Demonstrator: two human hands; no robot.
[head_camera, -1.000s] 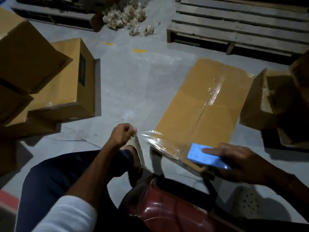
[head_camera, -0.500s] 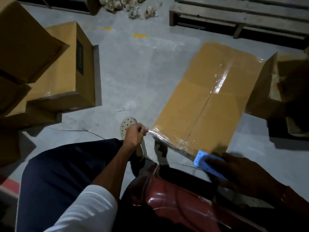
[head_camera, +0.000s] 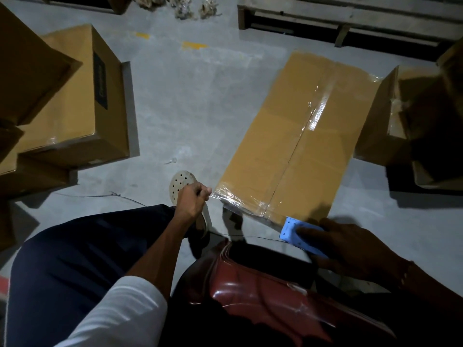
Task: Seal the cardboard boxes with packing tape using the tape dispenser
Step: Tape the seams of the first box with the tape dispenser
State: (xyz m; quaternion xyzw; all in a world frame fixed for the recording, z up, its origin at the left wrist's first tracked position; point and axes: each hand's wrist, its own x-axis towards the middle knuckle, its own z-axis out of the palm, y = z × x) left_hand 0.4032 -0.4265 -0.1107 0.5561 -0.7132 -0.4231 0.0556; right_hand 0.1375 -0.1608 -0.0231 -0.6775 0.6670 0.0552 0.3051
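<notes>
Since the earlier frames, we note that the left hand (head_camera: 193, 200) has moved from the lower centre of the frame up to the near left corner of the cardboard box (head_camera: 295, 136), and the loose stretch of clear tape (head_camera: 234, 199) it was holding away from the box now lies along that near edge. The left fingers are curled tight and pinch the tape end at the corner. The right hand (head_camera: 350, 242) has slid along the same edge towards the lower right; its fingers are wrapped over the blue tape dispenser (head_camera: 298, 235), which sits against the near right corner of the box.

The box lies flat on the grey floor at centre right, flaps closed, with a glossy strip already running along its centre seam. We judge that the cross strip over the near end is now being laid, so this box is close to sealed. What remains, in our assessment, is to press the strip down and cut it.

Stacked boxes (head_camera: 75, 96) stand at the upper left; an open box (head_camera: 375, 116) sits at the right edge.
</notes>
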